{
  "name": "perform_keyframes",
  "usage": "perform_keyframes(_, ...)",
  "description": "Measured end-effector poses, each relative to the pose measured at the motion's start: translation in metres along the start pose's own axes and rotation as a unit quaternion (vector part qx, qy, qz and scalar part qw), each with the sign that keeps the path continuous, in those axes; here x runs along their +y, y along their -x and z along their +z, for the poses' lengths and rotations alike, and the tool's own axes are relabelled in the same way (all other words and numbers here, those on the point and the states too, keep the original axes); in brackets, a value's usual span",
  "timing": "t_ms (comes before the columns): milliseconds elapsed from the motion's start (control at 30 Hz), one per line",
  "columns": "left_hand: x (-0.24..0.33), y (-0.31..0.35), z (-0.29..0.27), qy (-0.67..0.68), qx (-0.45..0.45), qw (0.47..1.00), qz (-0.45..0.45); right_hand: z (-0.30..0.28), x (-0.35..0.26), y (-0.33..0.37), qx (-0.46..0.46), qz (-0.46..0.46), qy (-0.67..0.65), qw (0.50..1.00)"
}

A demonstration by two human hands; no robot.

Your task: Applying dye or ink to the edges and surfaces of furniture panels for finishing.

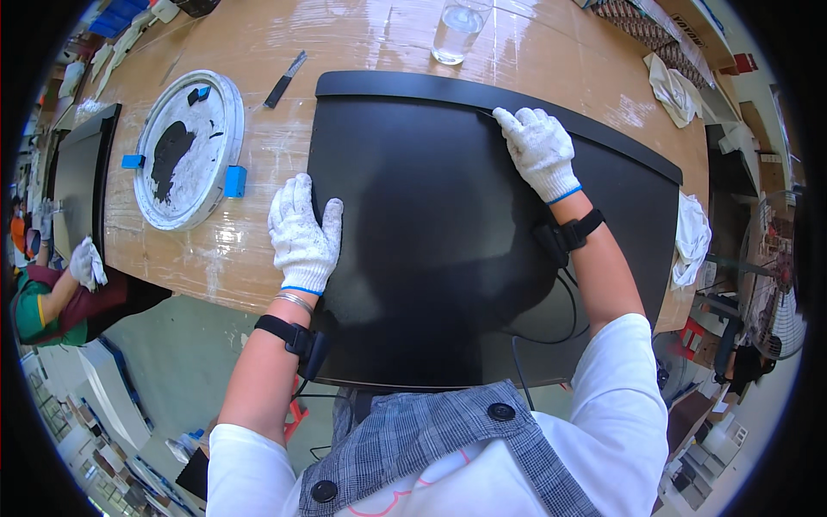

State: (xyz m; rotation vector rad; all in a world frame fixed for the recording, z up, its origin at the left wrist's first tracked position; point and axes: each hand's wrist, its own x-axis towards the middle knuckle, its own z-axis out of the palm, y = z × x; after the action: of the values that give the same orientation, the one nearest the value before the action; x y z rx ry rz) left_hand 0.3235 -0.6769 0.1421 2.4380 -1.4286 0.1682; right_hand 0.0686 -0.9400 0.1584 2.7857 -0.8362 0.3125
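Note:
A large black panel (413, 215) with a raised strip (482, 99) along its far edge lies in front of me. My left hand (306, 234), in a white knitted glove, rests at the panel's left edge. Its fingers are stretched out and the thumb stands apart on the panel side. At the strip, right of the middle, my gloved right hand (538, 151) is closed in a pinch. A thin dark tip sticks out from its fingers to the left, against the seam of strip and panel; the rest is hidden in the hand.
Left of the panel, a round white lid (205, 185) carries black paste and small blue blocks (235, 181). Behind lie a knife (285, 79) and a glass of clear liquid (458, 33). White cloths (691, 239) lie at right. A co-worker's gloved hand (87, 263) is far left.

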Motion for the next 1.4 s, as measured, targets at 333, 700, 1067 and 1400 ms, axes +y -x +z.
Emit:
perform_keyframes(333,-0.004,0.000,0.003,0.008,-0.003,1.000,0.002,-0.009,0.002,-0.006,-0.027,-0.009,-0.002,1.000)
perform_keyframes(700,0.000,-0.003,0.005,0.033,0.011,0.999,0.021,-0.023,-0.009,0.000,0.050,-0.014,-0.125,0.991)
perform_keyframes(1067,0.012,0.001,-0.012,0.066,0.042,0.981,0.176,-0.063,-0.094,0.027,-0.072,-0.095,-0.193,0.974)
perform_keyframes(1400,0.077,-0.004,-0.049,0.206,-0.032,0.916,0.341,-0.092,-0.104,0.058,-0.040,-0.126,-0.202,0.971)
